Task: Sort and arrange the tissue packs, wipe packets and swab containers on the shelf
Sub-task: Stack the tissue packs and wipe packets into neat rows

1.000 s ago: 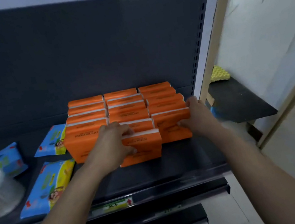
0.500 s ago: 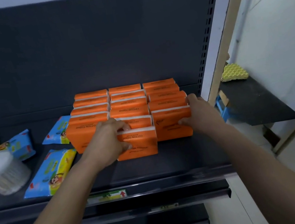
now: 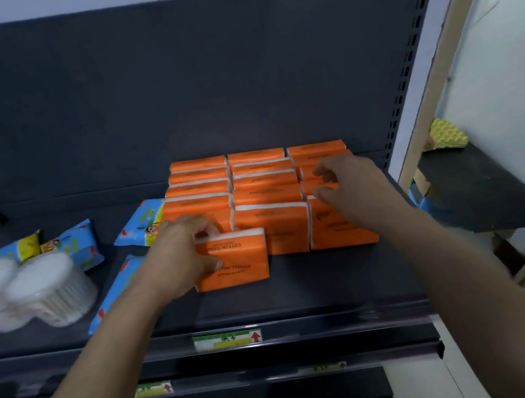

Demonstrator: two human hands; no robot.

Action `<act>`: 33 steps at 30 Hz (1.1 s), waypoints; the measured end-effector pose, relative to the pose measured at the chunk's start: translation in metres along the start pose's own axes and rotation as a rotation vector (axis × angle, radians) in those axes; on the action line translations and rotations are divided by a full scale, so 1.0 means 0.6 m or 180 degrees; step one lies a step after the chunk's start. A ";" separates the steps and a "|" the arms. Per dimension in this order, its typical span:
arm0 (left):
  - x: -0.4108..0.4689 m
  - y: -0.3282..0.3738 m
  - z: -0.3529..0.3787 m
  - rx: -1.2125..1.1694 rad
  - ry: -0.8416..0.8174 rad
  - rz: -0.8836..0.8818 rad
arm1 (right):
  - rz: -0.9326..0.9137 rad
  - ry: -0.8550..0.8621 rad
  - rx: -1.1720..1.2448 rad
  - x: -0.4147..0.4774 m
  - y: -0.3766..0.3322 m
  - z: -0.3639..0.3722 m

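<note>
Fingers (image 3: 206,232) of left hand (image 3: 177,258) curl over top of stray pack (image 3: 240,261), thumb on near face. Firm grip, likely to slot it into left column. Right hand (image 3: 353,190) half-curled, apparently holding nothing, poised over right column, probably to steady it. Orange block (image 3: 267,194) sits right-centre on shelf (image 3: 321,289). Wipes (image 3: 140,224) and swabs (image 3: 50,290) lie left, unsorted.
</note>
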State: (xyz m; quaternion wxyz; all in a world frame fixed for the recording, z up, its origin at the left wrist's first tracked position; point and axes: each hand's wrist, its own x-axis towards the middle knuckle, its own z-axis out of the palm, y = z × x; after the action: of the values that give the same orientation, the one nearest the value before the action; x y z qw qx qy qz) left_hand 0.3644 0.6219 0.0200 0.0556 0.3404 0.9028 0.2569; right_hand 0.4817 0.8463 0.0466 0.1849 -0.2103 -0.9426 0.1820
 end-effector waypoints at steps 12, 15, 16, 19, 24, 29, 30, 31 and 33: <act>0.041 -0.093 -0.029 0.0248 0.0224 0.0287 | -0.0031 -0.0305 -0.0217 0.003 -0.122 0.061; 0.051 -0.092 -0.023 0.0266 0.0188 0.0477 | 0.0076 -0.0229 -0.0236 -0.002 -0.141 0.068; 0.054 -0.094 -0.022 0.0250 0.0195 0.0534 | 0.0104 -0.0202 -0.0250 -0.003 -0.147 0.071; 0.055 -0.101 -0.025 0.0181 0.0145 0.0671 | 0.0223 -0.0139 -0.0228 -0.011 -0.160 0.076; 0.046 -0.108 -0.039 0.0208 -0.0201 0.0781 | 0.0295 -0.0113 -0.0266 -0.024 -0.178 0.078; 0.029 -0.107 -0.052 0.0146 -0.0195 0.0788 | 0.0183 -0.0151 -0.0317 -0.028 -0.185 0.073; 0.026 -0.106 -0.052 0.0155 -0.0136 0.0803 | 0.0143 -0.0181 -0.0333 -0.026 -0.185 0.073; 0.024 -0.106 -0.051 0.0155 -0.0052 0.0819 | 0.0098 -0.0207 -0.0351 -0.024 -0.186 0.073; 0.020 -0.105 -0.050 0.0108 0.0112 0.0811 | 0.0011 -0.0211 -0.0368 -0.017 -0.187 0.076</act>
State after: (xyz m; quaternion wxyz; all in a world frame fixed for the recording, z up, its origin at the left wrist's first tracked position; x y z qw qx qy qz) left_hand 0.3101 0.5768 0.0154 0.0009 0.4487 0.8573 0.2526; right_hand 0.4340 0.7348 0.0518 0.1408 -0.2161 -0.9568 0.1345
